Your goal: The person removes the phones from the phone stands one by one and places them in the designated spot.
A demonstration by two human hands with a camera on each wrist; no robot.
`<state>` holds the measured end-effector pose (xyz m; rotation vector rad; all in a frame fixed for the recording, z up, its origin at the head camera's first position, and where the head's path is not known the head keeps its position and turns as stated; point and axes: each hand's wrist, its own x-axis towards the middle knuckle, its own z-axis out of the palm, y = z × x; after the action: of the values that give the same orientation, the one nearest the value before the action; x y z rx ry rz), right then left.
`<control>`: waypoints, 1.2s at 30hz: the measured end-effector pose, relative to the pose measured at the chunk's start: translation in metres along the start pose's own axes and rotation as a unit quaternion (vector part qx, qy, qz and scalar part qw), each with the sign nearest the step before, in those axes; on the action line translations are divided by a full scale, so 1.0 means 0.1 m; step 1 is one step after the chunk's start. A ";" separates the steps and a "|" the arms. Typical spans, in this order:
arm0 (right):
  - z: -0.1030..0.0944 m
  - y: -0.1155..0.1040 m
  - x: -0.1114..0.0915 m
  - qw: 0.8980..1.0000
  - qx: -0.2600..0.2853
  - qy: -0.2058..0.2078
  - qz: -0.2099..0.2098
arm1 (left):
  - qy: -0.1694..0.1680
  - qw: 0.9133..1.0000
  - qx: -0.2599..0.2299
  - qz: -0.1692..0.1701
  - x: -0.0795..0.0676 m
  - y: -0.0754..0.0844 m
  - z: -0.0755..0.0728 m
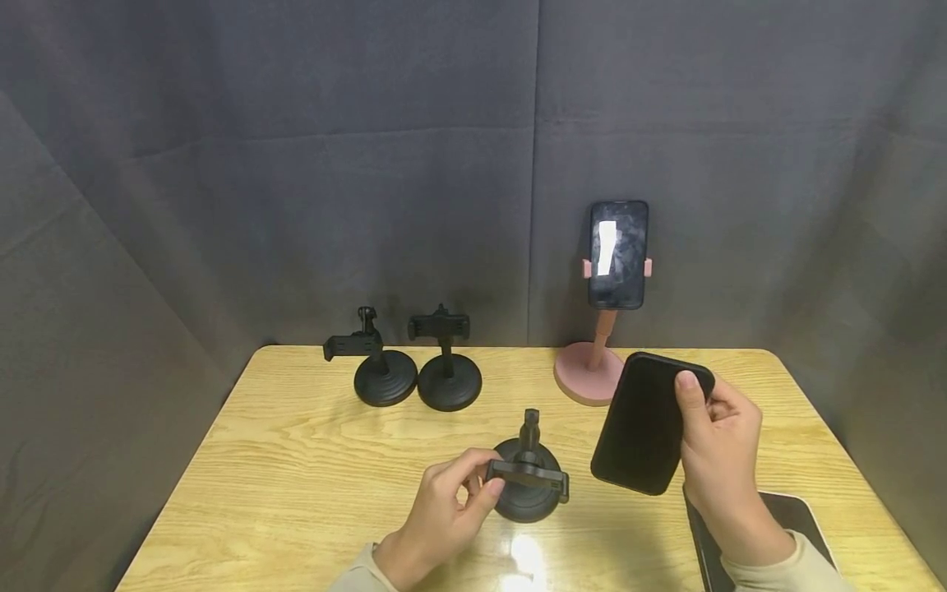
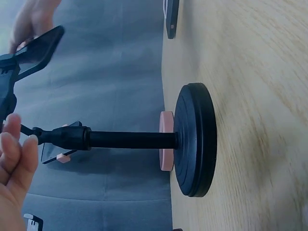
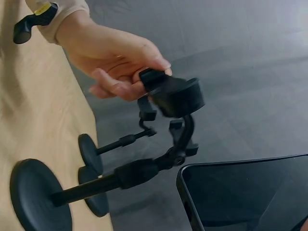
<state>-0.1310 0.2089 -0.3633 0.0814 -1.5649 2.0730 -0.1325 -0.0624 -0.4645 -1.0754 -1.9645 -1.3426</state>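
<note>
My left hand (image 1: 451,511) pinches one end of the clamp (image 1: 528,475) on a black phone stand, thumb and fingers at its left arm. The stand's round base (image 2: 195,139) sits on the table, its post (image 2: 132,140) rising up to the clamp. My right hand (image 1: 721,452) holds a black smartphone (image 1: 642,427) by its upper right edge, thumb across the front face. That phone is in the air to the right of the stand, slightly tilted. In the right wrist view, the phone (image 3: 245,192) shows at the lower right, below the clamp.
Behind, a pink stand (image 1: 589,374) carries another phone (image 1: 618,255) upright. Two more black stands, one left (image 1: 385,378) and one beside it (image 1: 450,383), stand at the back left. Flat dark devices (image 1: 795,518) lie under my right forearm. A grey curtain (image 1: 414,205) hangs behind the table.
</note>
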 end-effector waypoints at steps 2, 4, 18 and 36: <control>-0.04 0.03 -0.02 1.000 -0.015 0.004 0.018 | -0.003 1.000 -0.003 -0.005 -0.01 0.00 0.00; -0.07 0.06 -0.04 0.999 -0.025 0.006 0.035 | -0.006 1.000 -0.005 -0.009 -0.02 0.00 -0.01; -0.19 0.20 -0.13 0.996 -0.058 -0.014 0.060 | -0.024 0.998 -0.030 -0.042 -0.03 0.02 -0.04; -0.31 0.33 -0.20 0.992 -0.090 0.000 0.087 | -0.059 0.973 -0.175 -0.138 0.03 0.06 -0.12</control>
<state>-0.1203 0.2232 -0.4099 -0.1257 -1.8088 2.0482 -0.1293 -0.0711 -0.4547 -1.0872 -2.0703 -1.8690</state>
